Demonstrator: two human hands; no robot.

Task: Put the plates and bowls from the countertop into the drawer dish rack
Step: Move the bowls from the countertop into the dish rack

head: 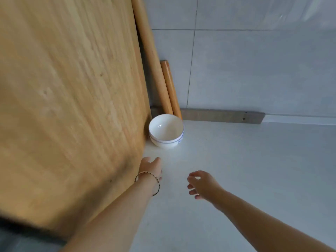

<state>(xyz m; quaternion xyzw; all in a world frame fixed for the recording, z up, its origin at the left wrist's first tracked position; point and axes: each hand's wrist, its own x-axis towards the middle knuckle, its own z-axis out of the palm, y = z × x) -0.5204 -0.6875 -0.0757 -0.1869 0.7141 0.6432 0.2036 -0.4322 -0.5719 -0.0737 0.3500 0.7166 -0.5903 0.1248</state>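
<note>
Two white bowls with a thin blue line near the rim (165, 130) sit nested, upright, on the pale countertop (245, 170) in the back corner. My left hand (151, 166), with a bracelet on its wrist, reaches toward them and is a short way in front, holding nothing. My right hand (201, 184) hovers over the counter to the right and nearer to me, fingers loosely curled and empty. No plates and no drawer rack are in view.
A large wooden board (72, 106) leans against the wall at the left, touching the bowls' side. Two wooden rolling pins (164, 84) stand in the corner behind the bowls. A grey strip (221, 116) runs along the tiled wall's base.
</note>
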